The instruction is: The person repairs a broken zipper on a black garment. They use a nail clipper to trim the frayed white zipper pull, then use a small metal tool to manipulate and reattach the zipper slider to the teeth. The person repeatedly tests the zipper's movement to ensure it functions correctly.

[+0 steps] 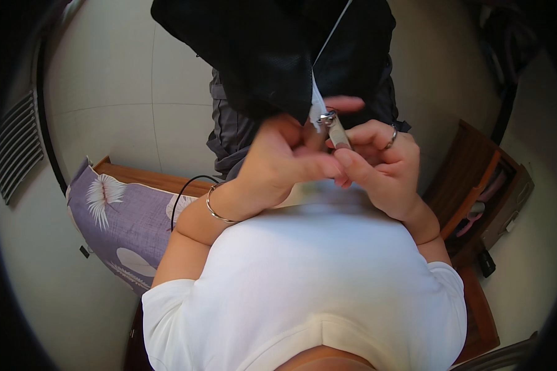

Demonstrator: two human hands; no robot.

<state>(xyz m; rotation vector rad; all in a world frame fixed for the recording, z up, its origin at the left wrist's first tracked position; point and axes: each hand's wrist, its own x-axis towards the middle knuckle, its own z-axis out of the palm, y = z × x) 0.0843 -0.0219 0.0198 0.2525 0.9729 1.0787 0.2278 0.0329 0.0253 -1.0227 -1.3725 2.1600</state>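
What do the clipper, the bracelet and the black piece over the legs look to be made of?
Clipper: probably metal, polished; its head glints.
Bracelet: likely metal, smooth and silvery, with bright highlights.
Black piece: perhaps leather or a synthetic, given its faint sheen, but too dark to be sure.

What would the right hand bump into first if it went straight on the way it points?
Most likely the left hand, just beside it: the right hand, holding the clipper, points left and slightly up in the picture. They may already touch; depth is unclear here.
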